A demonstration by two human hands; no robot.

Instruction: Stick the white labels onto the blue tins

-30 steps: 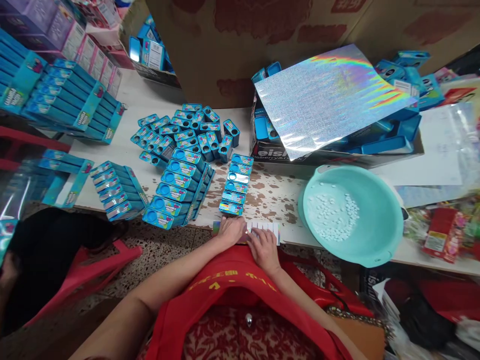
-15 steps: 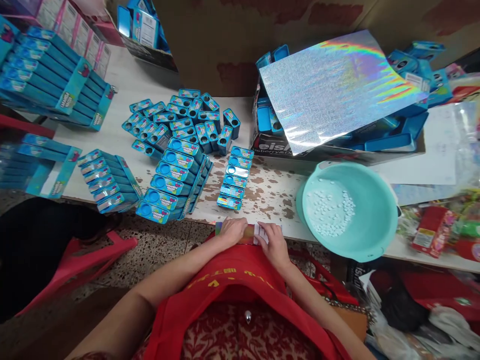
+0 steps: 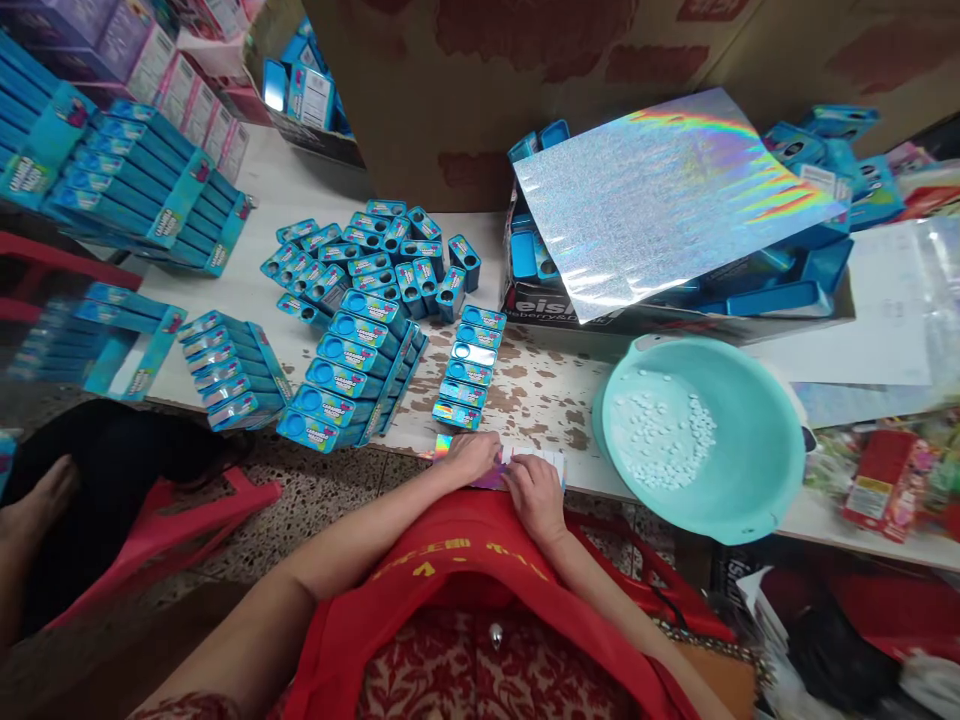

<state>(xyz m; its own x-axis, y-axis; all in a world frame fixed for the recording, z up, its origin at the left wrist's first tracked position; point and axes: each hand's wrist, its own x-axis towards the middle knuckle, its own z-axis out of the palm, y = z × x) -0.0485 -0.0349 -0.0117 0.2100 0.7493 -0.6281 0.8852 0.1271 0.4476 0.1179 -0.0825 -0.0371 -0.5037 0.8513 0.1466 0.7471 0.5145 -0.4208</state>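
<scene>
At the front table edge, just above the red apron, my left hand (image 3: 474, 457) has its fingers closed on a shiny rainbow-coloured strip of sheet (image 3: 444, 446). Close beside it, my right hand (image 3: 535, 492) presses thumb and fingers together on the same strip, whose right end looks whitish. Past the hands stands a short row of blue candy tins (image 3: 469, 372) with round marks on top. To its left is a larger pack of blue tins (image 3: 352, 355). A loose cluster of blue tins with round holes (image 3: 367, 262) stands behind.
A turquoise basin (image 3: 757, 430) with small white tablets stands on the right. Behind it, a silvery holographic sheet (image 3: 675, 190) lies over a carton (image 3: 570, 303) of blue tins. More tin packs (image 3: 150, 190) are stacked at left. A person's hand (image 3: 45, 500) rests at far left.
My hands have come closer together along the strip, the right one shifting left. A person's hand now shows at the far left. The whole view has shifted slightly.
</scene>
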